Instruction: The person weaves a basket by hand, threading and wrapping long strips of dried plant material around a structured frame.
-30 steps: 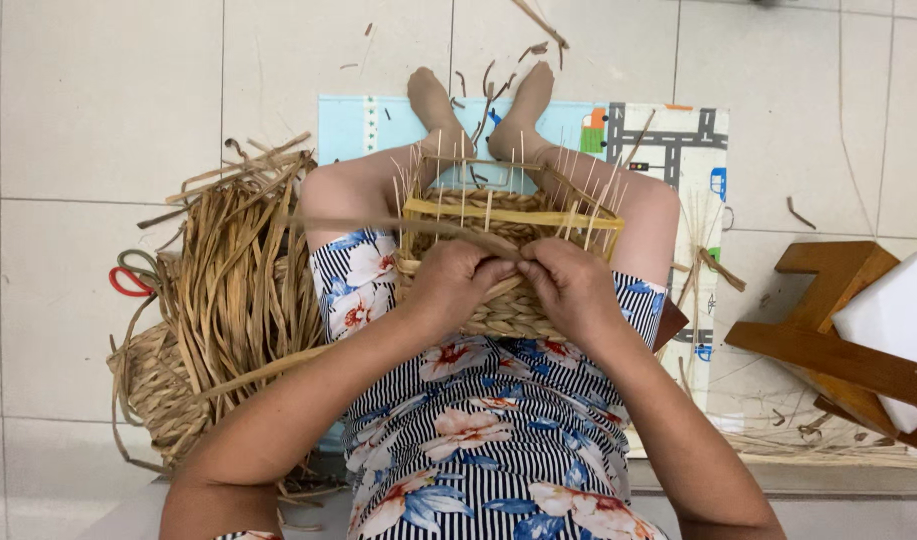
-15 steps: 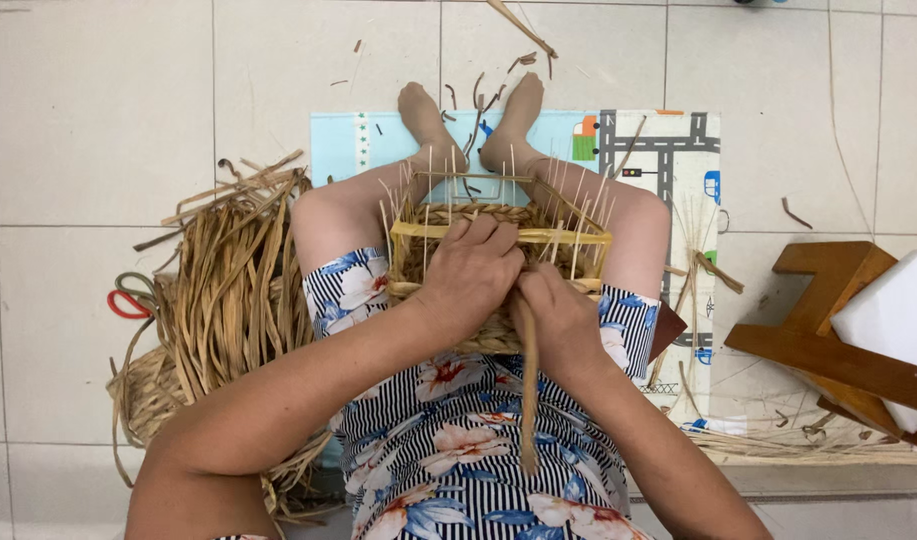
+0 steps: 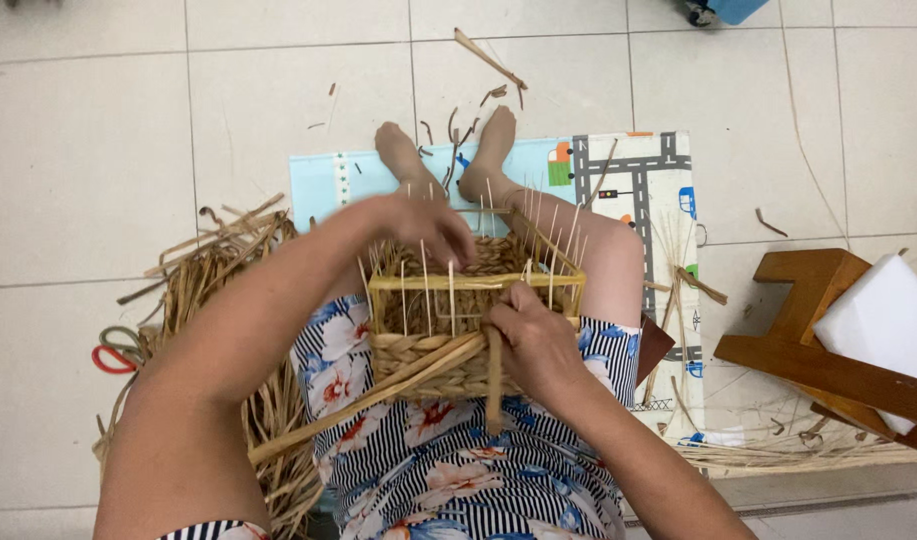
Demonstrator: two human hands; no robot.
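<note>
On lap, half-woven basket, long axis left-right, stakes upright

Basket on lap, straw pile left.

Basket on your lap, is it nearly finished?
Not yet. The basket has woven bottom rows done. The left hand reaches over its far side, and the right hand pinches a straw strand at the near wall. Bare upright stakes remain unwoven, and loose straw waits beside it.
</note>
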